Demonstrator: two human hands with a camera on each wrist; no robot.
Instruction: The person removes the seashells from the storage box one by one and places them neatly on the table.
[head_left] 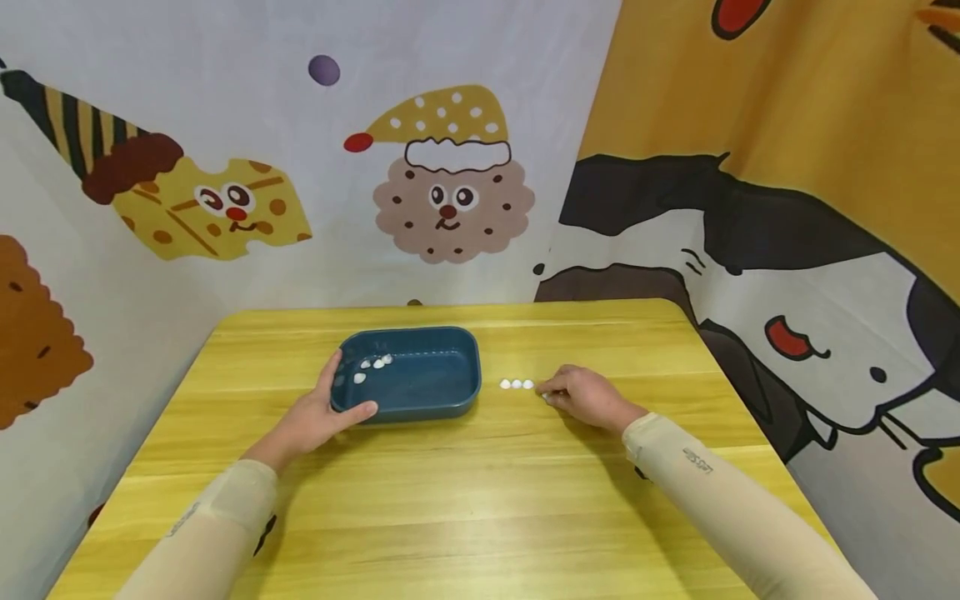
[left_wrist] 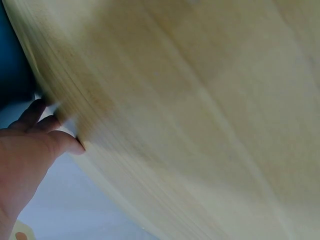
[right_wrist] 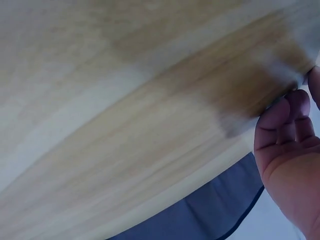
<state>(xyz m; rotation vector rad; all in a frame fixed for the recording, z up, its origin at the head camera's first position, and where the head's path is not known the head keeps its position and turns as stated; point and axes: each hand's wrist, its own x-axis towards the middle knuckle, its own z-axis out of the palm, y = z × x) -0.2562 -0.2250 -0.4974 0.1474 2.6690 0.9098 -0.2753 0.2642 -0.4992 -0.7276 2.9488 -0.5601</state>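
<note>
Several cartoon figures, among them a cheese wedge (head_left: pixel 217 212) and a cookie (head_left: pixel 453 212) in a spotted cap, span the fabric backdrop (head_left: pixel 277 42) behind a dark blue rectangular dish (head_left: pixel 427 413), which rests flat on a yellow wood-grain table (head_left: pixel 420 517). Two beige sleeves reach in from the near side, the left sleeve (head_left: pixel 198 533) in front of the dish and to its left, the right sleeve (head_left: pixel 720 492) to its right. At the dish's near-left corner, the left hand (head_left: pixel 318 417) grips it, thumb over the near rim and fingers along the left end, a hold that seems meant to keep it steady. Well to the dish's right, the right hand (head_left: pixel 588 398) bends low over the table, finger and thumb drawn together in what looks like a pinch on a small white piece (head_left: pixel 544 395); a fingertip hold suits something so tiny. Between that hand and the dish lies a row of three white pieces (head_left: pixel 517 384), perhaps lined up to keep them separate. Four loose pieces (head_left: pixel 360 378) lie inside the dish, toward its left end; their material cannot be told. Dark lettering on the right sleeve appears to read "Let's Slim," while print on the left is too slanted to make out.
</note>
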